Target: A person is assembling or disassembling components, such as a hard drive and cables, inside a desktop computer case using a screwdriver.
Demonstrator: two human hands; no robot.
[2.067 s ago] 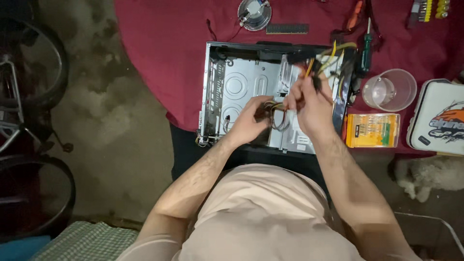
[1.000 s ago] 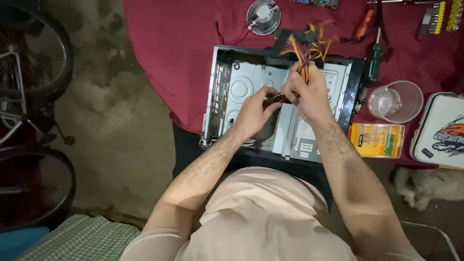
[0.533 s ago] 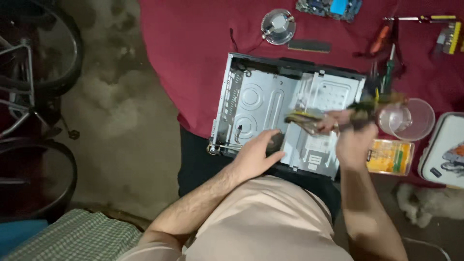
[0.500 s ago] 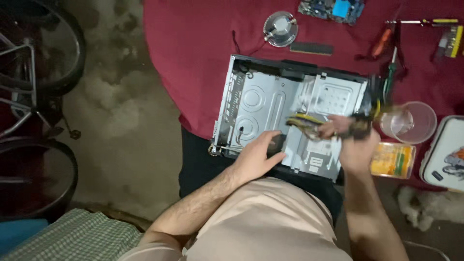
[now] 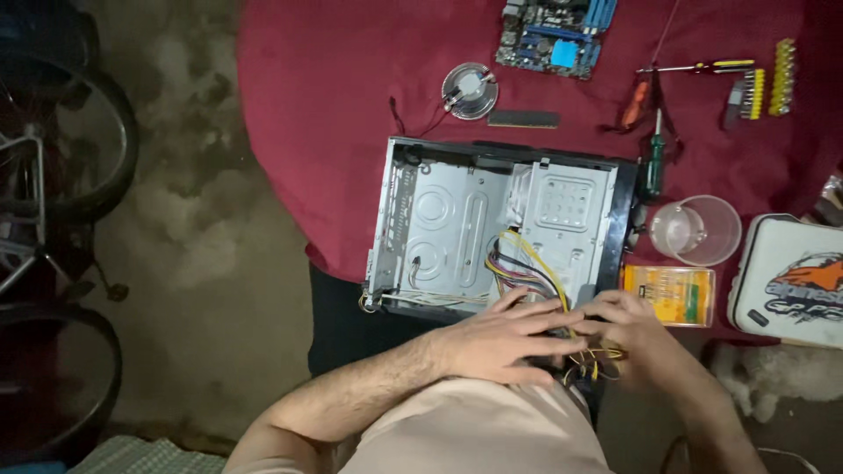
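While the open metal computer case point(image 5: 474, 228) lies flat on the red-covered desk point(image 5: 334, 105) just beyond our fingers, its long axis running left to right, our left hand point(image 5: 505, 338) spreads flat over the wire bundle point(image 5: 527, 263) at the near edge. Our right hand point(image 5: 628, 329) curls loosely beside it, touching yellow wires; its grip we cannot tell.

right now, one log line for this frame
left hand flat on wire bundle | right hand gripping it | computer case open
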